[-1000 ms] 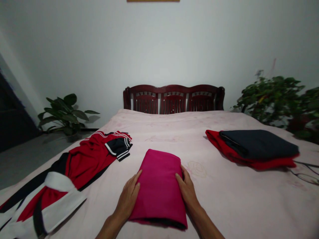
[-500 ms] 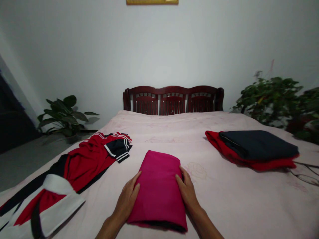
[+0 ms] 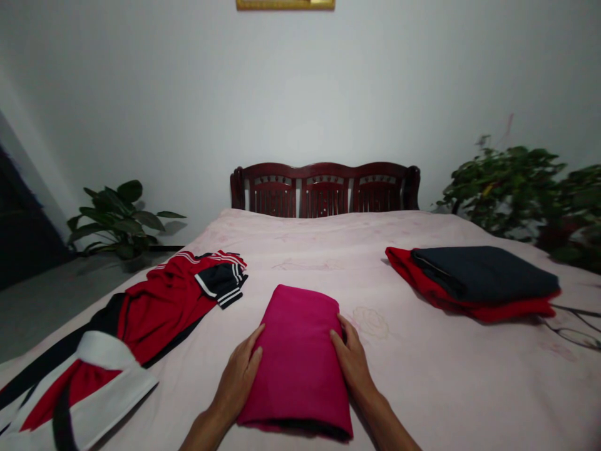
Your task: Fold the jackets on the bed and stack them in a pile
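A magenta garment (image 3: 298, 363), folded into a neat rectangle, lies on the bed in front of me. Its dark inner side shows along the near edge. My left hand (image 3: 241, 369) grips its left side, thumb on top. On the opposite side, my right hand (image 3: 352, 357) holds the edge with the thumb over the cloth and fingers along the side. Parts of the fingers are hidden by the fabric.
Rumpled red, navy and white clothes (image 3: 164, 300) lie at left. At right, a folded dark garment (image 3: 488, 272) rests on a folded red one (image 3: 511, 311), beside eyeglasses (image 3: 575, 337). Pink bedding (image 3: 451, 388) covers the bed; behind stand a wooden headboard (image 3: 323, 188) and plants (image 3: 117, 216).
The view has shifted very slightly. Both hands stay on the sides of the folded magenta garment, with no clear movement.
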### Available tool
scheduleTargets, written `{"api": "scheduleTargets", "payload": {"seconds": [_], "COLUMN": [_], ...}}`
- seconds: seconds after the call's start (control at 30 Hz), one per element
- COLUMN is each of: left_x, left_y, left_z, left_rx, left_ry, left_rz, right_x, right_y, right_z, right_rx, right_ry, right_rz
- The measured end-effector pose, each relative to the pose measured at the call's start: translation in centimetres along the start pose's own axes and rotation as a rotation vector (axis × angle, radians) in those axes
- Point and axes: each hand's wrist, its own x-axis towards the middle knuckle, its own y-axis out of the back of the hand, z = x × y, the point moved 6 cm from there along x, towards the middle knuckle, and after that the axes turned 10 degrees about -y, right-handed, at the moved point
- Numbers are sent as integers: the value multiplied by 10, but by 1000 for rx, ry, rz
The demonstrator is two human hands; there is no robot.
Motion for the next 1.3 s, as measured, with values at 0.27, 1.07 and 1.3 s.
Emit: {"api": "scheduleTargets", "payload": {"seconds": [0.27,1.07,1.3], "left_x": [0,1,1], "left_y": [-1,-1,-2], "left_z": [-3,-1,-8], "left_rx": [-6,20,1], "left_ry": [-3,1,-1], "left_rz": [9,-23,6], "right_x": [1,-9,-38], "right_y": [0,-7,-24], "right_z": [1,-2,-26], "right_rx": [-1,548,833], "right_ry": [8,-303,-507], "right_rz": [2,-176,-643]}}
